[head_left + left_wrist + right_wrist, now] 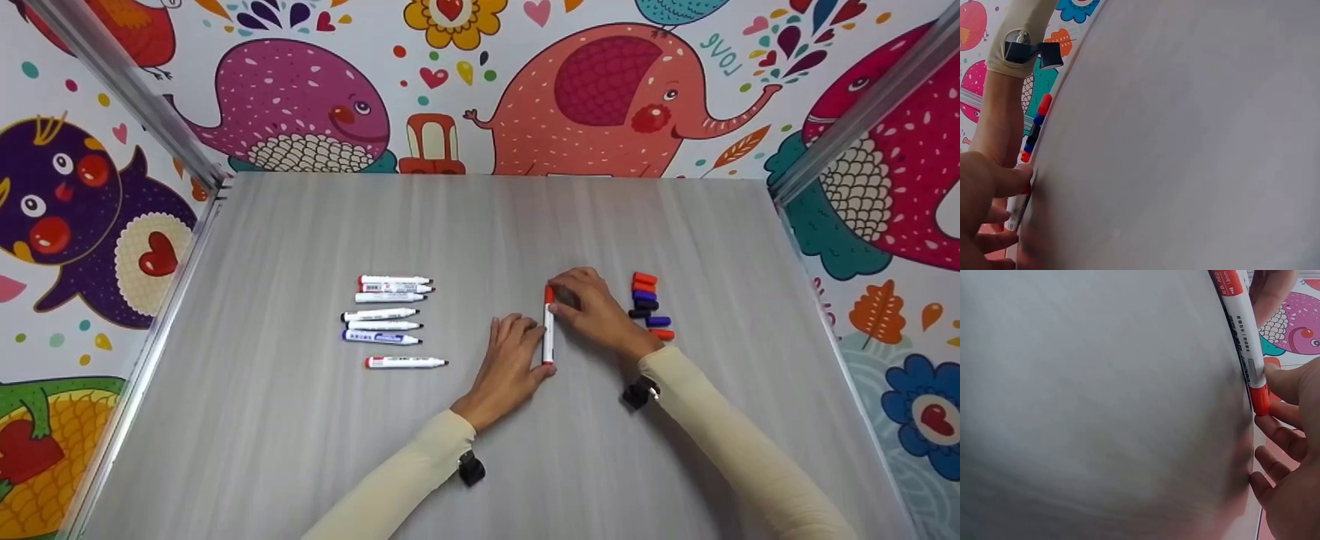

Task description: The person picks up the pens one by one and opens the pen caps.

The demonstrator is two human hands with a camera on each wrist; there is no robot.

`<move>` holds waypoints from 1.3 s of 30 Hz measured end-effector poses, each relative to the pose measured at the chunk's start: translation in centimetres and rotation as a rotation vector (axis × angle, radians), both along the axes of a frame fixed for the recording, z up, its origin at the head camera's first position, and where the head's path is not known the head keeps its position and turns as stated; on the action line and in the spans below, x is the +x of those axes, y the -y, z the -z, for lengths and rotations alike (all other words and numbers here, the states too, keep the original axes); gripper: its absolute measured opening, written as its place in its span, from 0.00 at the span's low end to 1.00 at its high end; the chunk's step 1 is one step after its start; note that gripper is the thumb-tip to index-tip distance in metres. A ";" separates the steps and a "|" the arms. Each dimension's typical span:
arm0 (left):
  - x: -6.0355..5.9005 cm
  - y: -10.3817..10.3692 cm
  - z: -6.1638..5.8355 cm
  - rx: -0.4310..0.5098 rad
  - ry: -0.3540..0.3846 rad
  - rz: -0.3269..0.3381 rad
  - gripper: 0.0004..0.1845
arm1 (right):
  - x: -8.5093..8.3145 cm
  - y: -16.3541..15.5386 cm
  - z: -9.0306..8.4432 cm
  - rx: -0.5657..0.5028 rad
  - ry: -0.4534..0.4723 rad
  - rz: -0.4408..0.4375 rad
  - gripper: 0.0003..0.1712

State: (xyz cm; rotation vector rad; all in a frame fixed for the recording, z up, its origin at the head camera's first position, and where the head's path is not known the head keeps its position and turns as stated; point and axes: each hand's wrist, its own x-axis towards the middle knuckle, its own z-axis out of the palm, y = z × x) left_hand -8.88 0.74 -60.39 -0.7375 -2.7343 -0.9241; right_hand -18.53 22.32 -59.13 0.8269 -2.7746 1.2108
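Note:
A white marker (548, 337) with a red cap (1261, 400) lies lengthwise between the two hands, its capped end away from the person. The right hand (596, 311) pinches the cap between thumb and fingers. At the marker's near end, the left hand (506, 375) holds it, thumb by the red tail end and fingertips along its left side. To the left lie several uncapped markers (394, 298) in a rough column, tips pointing right, the lowest a red-ended marker (407, 362). Right of the right hand is a column of loose red, blue and black caps (643, 295).
Everything lies on a grey wood-grain table (300, 465). Panels with cartoon animals (600, 105) stand at its back and sides, with metal posts (127, 90) at the corners. Small black cameras (471, 469) sit at both wrists.

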 end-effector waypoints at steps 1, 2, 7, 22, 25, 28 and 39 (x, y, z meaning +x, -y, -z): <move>0.0 0.1 -0.1 0.011 0.009 0.007 0.34 | 0.1 0.0 -0.2 0.003 0.004 -0.002 0.24; -0.1 0.2 -0.3 0.024 0.022 0.015 0.36 | 0.2 0.0 -0.4 0.006 0.011 -0.003 0.24; -0.2 1.0 -1.4 0.148 0.194 0.062 0.43 | 0.7 0.1 -1.8 -0.007 0.016 -0.018 0.24; -1.0 3.0 -3.0 0.778 0.862 0.403 0.47 | 2.7 0.7 -4.8 -0.239 -0.006 -0.061 0.22; -1.0 3.4 -3.1 0.752 0.882 0.439 0.46 | 3.3 0.6 -4.9 -0.258 0.020 -0.029 0.24; -1.0 3.8 -3.4 0.731 0.898 0.452 0.42 | 3.8 0.7 -5.1 -0.254 0.031 -0.009 0.25; -2.0 4.4 -4.8 0.598 0.856 0.281 0.25 | 5.4 0.9 -5.4 -0.156 -0.065 -0.025 0.27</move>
